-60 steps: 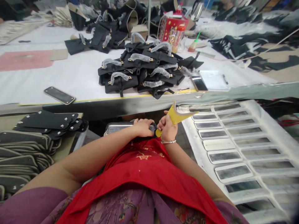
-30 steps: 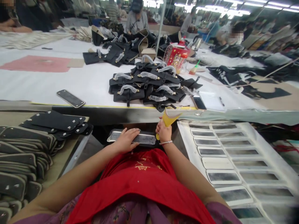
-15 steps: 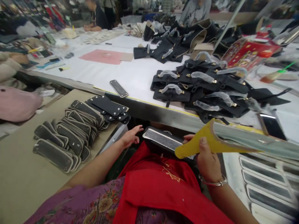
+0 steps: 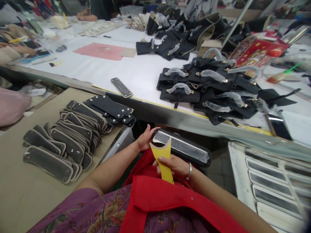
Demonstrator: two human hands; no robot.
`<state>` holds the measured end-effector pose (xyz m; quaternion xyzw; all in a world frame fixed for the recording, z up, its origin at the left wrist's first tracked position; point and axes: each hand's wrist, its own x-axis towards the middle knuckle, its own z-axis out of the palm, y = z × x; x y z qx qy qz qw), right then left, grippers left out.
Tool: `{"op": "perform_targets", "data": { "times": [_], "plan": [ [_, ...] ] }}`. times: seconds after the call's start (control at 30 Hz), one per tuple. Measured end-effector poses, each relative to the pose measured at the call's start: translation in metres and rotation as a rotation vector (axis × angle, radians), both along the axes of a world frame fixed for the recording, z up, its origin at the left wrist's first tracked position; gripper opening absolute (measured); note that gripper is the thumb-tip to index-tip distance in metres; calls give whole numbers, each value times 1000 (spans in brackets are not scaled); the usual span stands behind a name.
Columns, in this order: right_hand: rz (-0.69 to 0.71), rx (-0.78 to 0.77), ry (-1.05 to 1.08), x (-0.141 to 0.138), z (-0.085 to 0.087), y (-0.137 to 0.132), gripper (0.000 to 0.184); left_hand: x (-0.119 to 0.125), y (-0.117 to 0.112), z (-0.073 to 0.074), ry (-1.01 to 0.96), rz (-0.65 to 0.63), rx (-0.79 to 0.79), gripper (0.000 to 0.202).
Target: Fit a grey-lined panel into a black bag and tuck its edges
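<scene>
A black bag (image 4: 206, 158) with a long grey panel edged in white lies across my lap, tilted, just below the table edge. My left hand (image 4: 145, 138) is at its left end, thumb raised, the other fingers curled against the corner and partly hidden. In my right hand (image 4: 176, 166) is a curved yellow sheet (image 4: 162, 152), gripped between thumb and fingers. The sheet stands upright in front of the bag and covers part of its lower left side.
Grey oblong panels (image 4: 73, 145) and black pieces (image 4: 110, 106) are stacked on the cardboard at left. One panel (image 4: 121, 87) lies on the white table. Black bags with wrapped handles (image 4: 179, 89) and a phone (image 4: 278, 126) sit at right. More panels (image 4: 267, 181) lie lower right.
My right hand has swung the yellow sheet left and turned it upright, away from the bag's right end. My left hand has moved right and up onto the bag's left end.
</scene>
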<state>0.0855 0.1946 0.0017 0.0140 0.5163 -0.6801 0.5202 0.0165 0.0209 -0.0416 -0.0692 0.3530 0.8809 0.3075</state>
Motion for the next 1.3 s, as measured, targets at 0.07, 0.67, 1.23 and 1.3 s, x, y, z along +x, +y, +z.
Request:
{"op": "perform_targets", "data": {
  "times": [0.07, 0.67, 1.23, 1.3],
  "plan": [
    [-21, -33, -55, 0, -6, -9, 43, 1, 1, -1, -11, 31, 31, 68],
    [-270, -111, -63, -9, -48, -56, 57, 5, 6, -1, 52, 85, -48, 70],
    [-326, -147, -258, -31, -44, -35, 46, -16, 29, 1, 116, 127, -461, 49],
    [-332, -133, -270, -32, -44, -32, 46, -18, 33, 4, 148, 138, -576, 46]
  ]
}}
